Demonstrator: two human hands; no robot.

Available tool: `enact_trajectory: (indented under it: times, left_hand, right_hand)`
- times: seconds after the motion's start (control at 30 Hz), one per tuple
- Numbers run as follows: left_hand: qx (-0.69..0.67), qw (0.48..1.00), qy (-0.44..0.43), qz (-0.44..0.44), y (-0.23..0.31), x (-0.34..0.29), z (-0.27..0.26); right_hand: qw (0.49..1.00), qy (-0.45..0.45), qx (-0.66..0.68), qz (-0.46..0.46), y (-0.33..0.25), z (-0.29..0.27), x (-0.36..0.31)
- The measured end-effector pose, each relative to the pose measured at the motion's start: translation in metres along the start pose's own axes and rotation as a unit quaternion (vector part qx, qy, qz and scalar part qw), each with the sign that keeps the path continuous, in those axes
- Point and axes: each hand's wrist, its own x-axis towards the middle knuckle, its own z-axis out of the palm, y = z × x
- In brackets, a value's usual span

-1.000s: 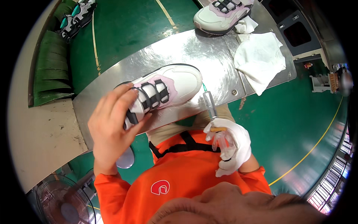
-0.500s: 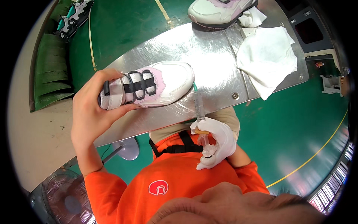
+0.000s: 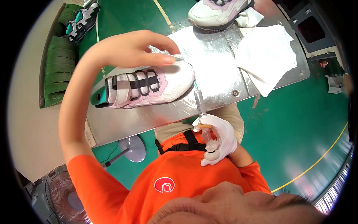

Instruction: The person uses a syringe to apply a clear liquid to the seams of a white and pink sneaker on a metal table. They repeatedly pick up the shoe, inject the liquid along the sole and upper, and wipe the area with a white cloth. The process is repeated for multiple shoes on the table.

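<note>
"Holding what, the right hand (image 3: 223,136)?"

"The syringe (image 3: 200,101), just right of centre in the frame. The gloved fingers curl round it, and its needle points up at the toe of the shoe (image 3: 141,89). Whether the tip touches is too fine to tell."

"And the shoe lies where?"

"Sole down on the bench (image 3: 123,124), left of centre, toe to the right. Over it, upper middle, is the left hand (image 3: 140,50), bare and blurred, fingers bent and spread from the thumb, gripping nothing. I can't tell whether the thumb meets the toe."

"Which step, then?"

"Probably needle work at the toe's sole edge. The next move seems to call for a steadying left hand and a needle kept exactly on that line."

"Room for it?"

"The bench's near edge runs close below the shoe, so little slack there. Bare metal spreads right of the toe, as far as the cloth (image 3: 265,59) at upper right; the second shoe (image 3: 218,15) stands at the top."
</note>
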Motion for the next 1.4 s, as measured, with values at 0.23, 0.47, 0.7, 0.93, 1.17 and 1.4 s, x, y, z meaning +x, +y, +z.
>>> enact_trajectory:
  times: [0.23, 0.47, 0.7, 0.93, 1.17, 1.4]
  left_hand:
    - [0.001, 0.994, -0.102, 0.047, -0.012, 0.052, 0.031]
    - [-0.13, 0.973, 0.156, 0.108, 0.018, -0.034, 0.027]
    - [-0.295, 0.8, 0.451, 0.264, -0.024, -0.103, 0.072]
    - [-0.421, 0.664, 0.551, 0.28, -0.07, -0.088, 0.113]
    - [-0.482, 0.601, 0.594, 0.229, -0.096, -0.073, 0.125]
    - [-0.544, 0.548, 0.616, 0.156, -0.108, -0.061, 0.13]
  right_hand:
    - [0.968, 0.038, 0.194, 0.154, -0.017, 0.003, -0.009]
    - [0.941, -0.091, 0.323, 0.034, -0.074, -0.036, 0.049]
    - [0.955, -0.171, 0.239, 0.037, -0.144, -0.006, 0.15]
    - [0.947, -0.177, 0.244, 0.11, -0.11, 0.001, 0.183]
    - [0.937, -0.142, 0.264, 0.177, -0.065, -0.012, 0.18]
    - [0.93, -0.114, 0.272, 0.22, -0.043, -0.018, 0.168]
